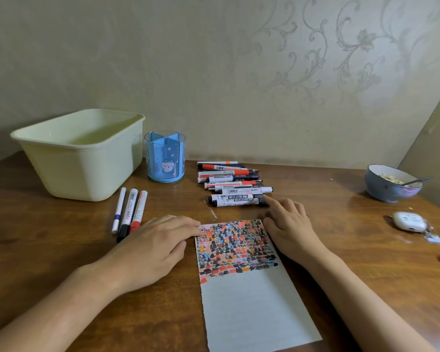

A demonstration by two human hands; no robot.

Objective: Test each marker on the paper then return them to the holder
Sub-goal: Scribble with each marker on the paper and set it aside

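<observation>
Markers (235,184) lie crosswise just beyond your right hand (288,222), fingers relaxed, holding nothing; left hand (153,247) rests flat.

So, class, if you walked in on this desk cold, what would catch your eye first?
The paper in the middle, its top half crowded with red, black, orange and blue marks, with the left hand and right hand at its top corners. Behind it lies a row of markers, beside an empty blue holder.
</observation>
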